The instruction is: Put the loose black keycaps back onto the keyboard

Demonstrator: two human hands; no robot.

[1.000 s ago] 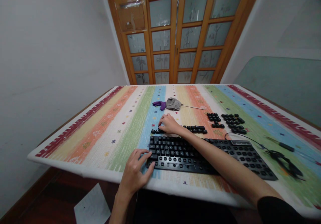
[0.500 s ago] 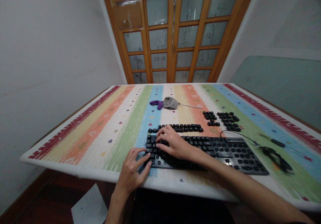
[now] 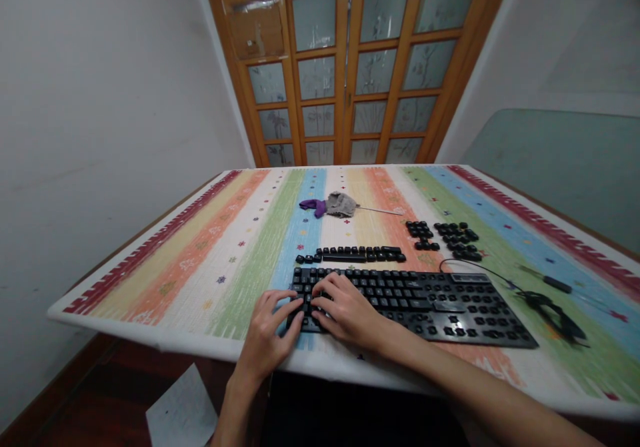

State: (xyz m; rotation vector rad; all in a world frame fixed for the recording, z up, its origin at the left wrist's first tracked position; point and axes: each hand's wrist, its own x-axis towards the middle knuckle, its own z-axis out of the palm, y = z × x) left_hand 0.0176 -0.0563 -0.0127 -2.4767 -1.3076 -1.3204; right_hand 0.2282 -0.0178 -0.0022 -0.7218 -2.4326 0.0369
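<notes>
A black keyboard (image 3: 400,293) lies near the table's front edge. Keycaps cover its left and middle parts, while bare key mounts show at the right and along the lower row. At its left end is my left hand (image 3: 270,327), thumb and fingers apart, their tips touching the keys and edge there. My right hand (image 3: 347,310) rests over the left-middle keys with bent, separated fingers; whether a small keycap sits under the fingertips is hidden. Behind the keyboard, a row of loose keycaps (image 3: 350,255) includes the long space bar (image 3: 344,258).
More loose keycaps (image 3: 456,239) are grouped at the right. A screwdriver (image 3: 557,284) and the coiled cable (image 3: 553,313) lie right of the keyboard. Farther back is a grey and purple cloth (image 3: 341,205) with a thin rod. A striped cloth (image 3: 200,253) covers the table.
My right hand has slid slightly down towards the keyboard's front edge, uncovering upper keys and the row behind. My left hand stays at the left end, its fingers a little higher.
</notes>
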